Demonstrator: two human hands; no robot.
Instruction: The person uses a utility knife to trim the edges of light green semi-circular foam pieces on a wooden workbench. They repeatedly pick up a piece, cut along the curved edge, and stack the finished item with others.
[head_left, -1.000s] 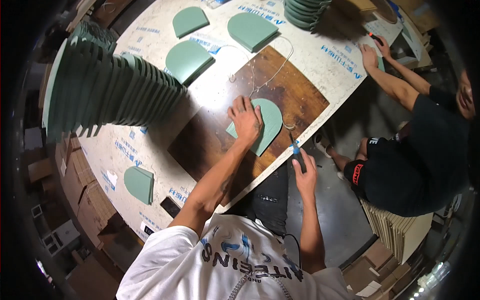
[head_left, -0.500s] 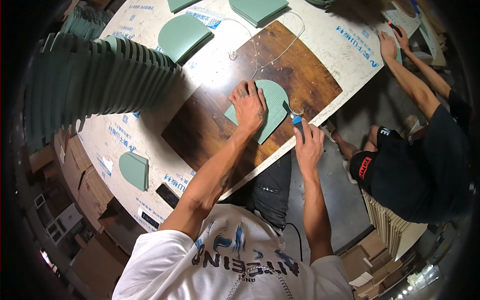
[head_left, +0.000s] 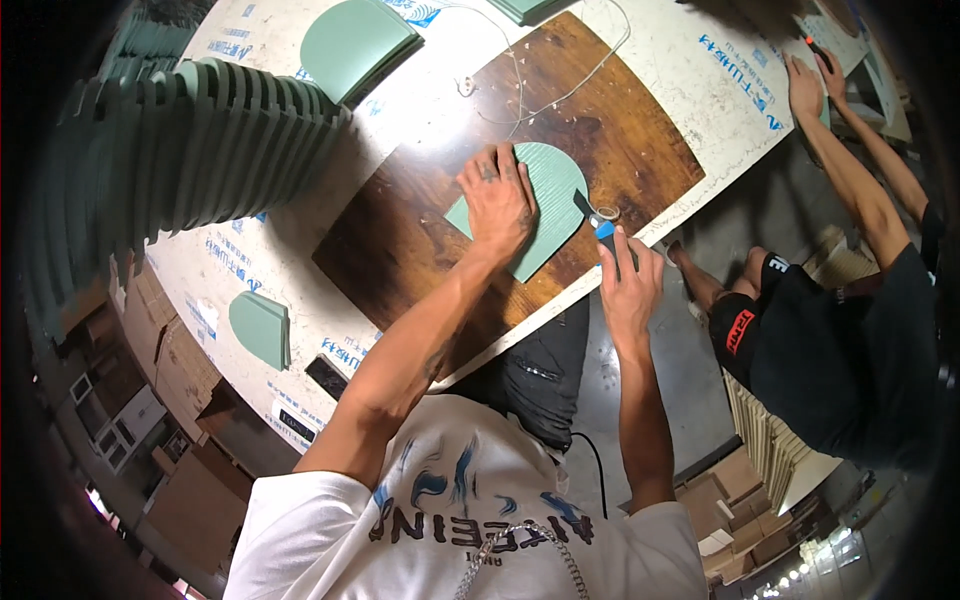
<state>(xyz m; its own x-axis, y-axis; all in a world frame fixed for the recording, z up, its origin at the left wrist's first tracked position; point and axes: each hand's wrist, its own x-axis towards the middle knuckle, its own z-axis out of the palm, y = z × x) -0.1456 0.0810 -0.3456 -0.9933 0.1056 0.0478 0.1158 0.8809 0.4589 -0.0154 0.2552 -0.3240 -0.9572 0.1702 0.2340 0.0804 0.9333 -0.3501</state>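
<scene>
A green arch-shaped panel [head_left: 556, 200] with a ribbed face lies on a dark wood-grain board [head_left: 640, 150]. My left hand [head_left: 498, 205] presses it down from the left, fingers together and bent over its face. In my right hand [head_left: 632, 285] is a utility knife [head_left: 604, 230] with a blue end, my fingers closed round its handle. Its dark blade meets the panel's curved right edge. Next to the blade, a curl of thin pale trimming [head_left: 607, 213] stands out. Long thin strips [head_left: 517, 85] of the same sort trail over the board's far side.
Tall rows of green panels [head_left: 210, 140] stand at the left. More arched panels lie on the white table [head_left: 235, 240], including a small stack [head_left: 260, 328] near a dark phone [head_left: 326, 375]. On the right, a co-worker [head_left: 830, 340] handles another green piece. Cardboard [head_left: 200, 500] fills the lower left.
The view has shifted slightly, so the table's far side is cut off more. The knife stays at the panel's right edge, its blade turned a little. My left hand keeps its hold.
</scene>
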